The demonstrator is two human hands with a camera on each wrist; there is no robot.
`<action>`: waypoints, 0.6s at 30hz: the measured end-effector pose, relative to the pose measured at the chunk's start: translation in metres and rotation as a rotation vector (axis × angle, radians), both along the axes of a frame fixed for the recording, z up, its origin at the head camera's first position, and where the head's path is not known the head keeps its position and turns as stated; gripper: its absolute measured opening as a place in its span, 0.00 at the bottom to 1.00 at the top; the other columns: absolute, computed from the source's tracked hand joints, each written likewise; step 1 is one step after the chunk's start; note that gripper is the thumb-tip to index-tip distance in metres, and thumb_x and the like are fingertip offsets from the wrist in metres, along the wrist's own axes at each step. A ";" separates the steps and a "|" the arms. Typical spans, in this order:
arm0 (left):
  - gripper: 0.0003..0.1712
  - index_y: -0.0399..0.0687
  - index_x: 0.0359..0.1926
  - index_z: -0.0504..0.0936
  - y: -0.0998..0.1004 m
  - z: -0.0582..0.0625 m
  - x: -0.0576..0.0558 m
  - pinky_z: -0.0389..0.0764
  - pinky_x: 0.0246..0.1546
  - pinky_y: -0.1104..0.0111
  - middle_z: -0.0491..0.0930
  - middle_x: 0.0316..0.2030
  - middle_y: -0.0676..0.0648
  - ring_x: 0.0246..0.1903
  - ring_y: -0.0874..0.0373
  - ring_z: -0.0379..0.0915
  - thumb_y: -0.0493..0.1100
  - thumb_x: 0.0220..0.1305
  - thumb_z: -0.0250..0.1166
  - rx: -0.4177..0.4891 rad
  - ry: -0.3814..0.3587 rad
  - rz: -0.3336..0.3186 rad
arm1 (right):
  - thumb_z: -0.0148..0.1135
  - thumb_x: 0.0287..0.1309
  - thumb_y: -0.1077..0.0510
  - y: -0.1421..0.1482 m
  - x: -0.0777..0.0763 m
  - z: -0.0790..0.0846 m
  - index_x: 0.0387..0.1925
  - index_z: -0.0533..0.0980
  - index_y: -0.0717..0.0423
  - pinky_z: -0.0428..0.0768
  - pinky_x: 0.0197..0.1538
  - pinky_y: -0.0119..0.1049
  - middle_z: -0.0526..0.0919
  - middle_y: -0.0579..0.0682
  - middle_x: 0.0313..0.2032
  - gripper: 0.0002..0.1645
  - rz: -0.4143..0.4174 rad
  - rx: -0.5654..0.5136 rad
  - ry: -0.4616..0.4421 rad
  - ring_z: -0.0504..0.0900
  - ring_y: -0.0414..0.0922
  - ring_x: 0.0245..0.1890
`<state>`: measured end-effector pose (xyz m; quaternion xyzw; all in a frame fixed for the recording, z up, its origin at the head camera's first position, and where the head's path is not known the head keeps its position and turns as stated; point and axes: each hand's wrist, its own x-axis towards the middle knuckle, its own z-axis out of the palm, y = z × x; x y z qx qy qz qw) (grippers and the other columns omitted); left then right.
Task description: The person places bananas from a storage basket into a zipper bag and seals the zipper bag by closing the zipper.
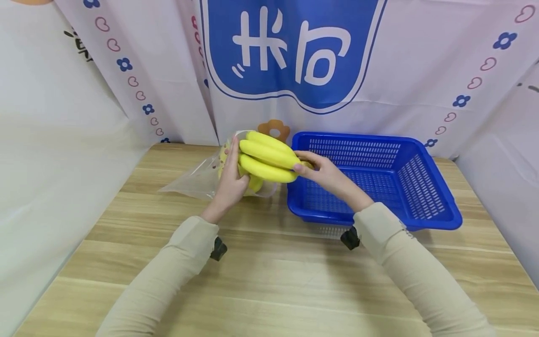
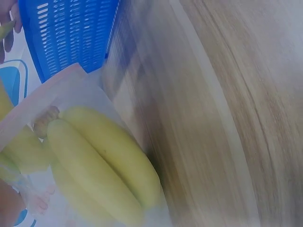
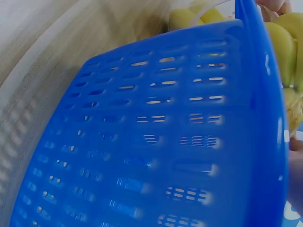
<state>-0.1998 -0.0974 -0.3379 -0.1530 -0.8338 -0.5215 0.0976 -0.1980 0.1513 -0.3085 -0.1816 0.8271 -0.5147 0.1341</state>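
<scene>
A bunch of yellow bananas point(image 1: 269, 157) is up at the mouth of a clear plastic bag point(image 1: 198, 180). My right hand point(image 1: 326, 175) pinches this bunch at its stem end, over the left rim of the blue basket. The fingers of my left hand point(image 1: 229, 185) stretch up straight along the bag's mouth, beside the banana tips, with the thumb apart. In the left wrist view, more bananas point(image 2: 94, 165) show inside the bag, low against the wooden table. The basket wall fills most of the right wrist view and hides part of the bananas.
The blue perforated basket point(image 1: 433, 187) stands right of the bag on the wooden table point(image 1: 269, 285). Behind the table hangs a printed white curtain point(image 1: 404, 61) with a blue emblem. White sheets border both sides.
</scene>
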 end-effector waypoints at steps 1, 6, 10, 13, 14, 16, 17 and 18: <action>0.55 0.46 0.75 0.35 0.000 0.000 0.000 0.32 0.76 0.56 0.30 0.77 0.50 0.76 0.54 0.24 0.23 0.46 0.47 -0.002 -0.003 0.004 | 0.52 0.63 0.36 -0.001 0.000 0.001 0.69 0.62 0.50 0.71 0.65 0.53 0.70 0.53 0.63 0.39 -0.016 0.024 -0.009 0.69 0.51 0.59; 0.56 0.47 0.76 0.36 0.000 0.000 0.002 0.33 0.76 0.56 0.32 0.77 0.49 0.76 0.56 0.25 0.23 0.45 0.48 0.003 0.005 0.013 | 0.51 0.62 0.34 -0.005 -0.002 0.001 0.65 0.64 0.51 0.72 0.64 0.52 0.72 0.54 0.59 0.37 -0.066 0.082 -0.056 0.72 0.54 0.58; 0.56 0.48 0.76 0.36 -0.001 0.000 0.002 0.34 0.76 0.56 0.32 0.77 0.51 0.76 0.56 0.25 0.23 0.45 0.47 0.000 0.012 0.012 | 0.50 0.61 0.32 -0.006 -0.003 0.001 0.67 0.60 0.54 0.73 0.64 0.53 0.69 0.57 0.62 0.43 -0.096 0.083 -0.072 0.73 0.56 0.60; 0.56 0.49 0.76 0.37 0.000 -0.001 0.001 0.34 0.76 0.55 0.33 0.77 0.50 0.76 0.53 0.26 0.23 0.45 0.48 -0.002 0.018 0.012 | 0.49 0.59 0.29 -0.006 -0.004 0.001 0.68 0.59 0.55 0.72 0.64 0.53 0.68 0.57 0.64 0.46 -0.144 0.114 -0.067 0.71 0.55 0.62; 0.57 0.49 0.76 0.37 0.000 -0.001 0.001 0.34 0.76 0.56 0.33 0.77 0.50 0.76 0.53 0.26 0.23 0.45 0.48 -0.002 0.018 0.013 | 0.49 0.58 0.28 -0.006 -0.005 0.001 0.68 0.59 0.55 0.72 0.64 0.53 0.68 0.57 0.64 0.47 -0.159 0.124 -0.066 0.70 0.54 0.62; 0.56 0.49 0.76 0.37 0.000 -0.001 0.000 0.34 0.76 0.56 0.34 0.77 0.49 0.76 0.53 0.27 0.22 0.45 0.48 -0.003 0.017 0.017 | 0.49 0.58 0.28 -0.007 -0.005 0.002 0.67 0.60 0.54 0.72 0.63 0.53 0.68 0.56 0.64 0.47 -0.184 0.136 -0.057 0.69 0.53 0.62; 0.56 0.49 0.76 0.37 0.000 0.000 0.000 0.34 0.76 0.56 0.34 0.77 0.49 0.76 0.53 0.27 0.22 0.45 0.48 -0.003 0.013 0.020 | 0.50 0.58 0.28 -0.007 -0.006 0.002 0.67 0.60 0.54 0.72 0.63 0.52 0.69 0.56 0.63 0.46 -0.190 0.135 -0.054 0.69 0.53 0.61; 0.56 0.48 0.76 0.37 0.001 0.000 0.001 0.34 0.76 0.57 0.34 0.77 0.49 0.76 0.54 0.27 0.21 0.45 0.48 0.000 0.010 0.022 | 0.50 0.58 0.29 -0.007 -0.006 0.002 0.66 0.61 0.54 0.72 0.63 0.52 0.70 0.56 0.62 0.45 -0.193 0.131 -0.048 0.70 0.53 0.60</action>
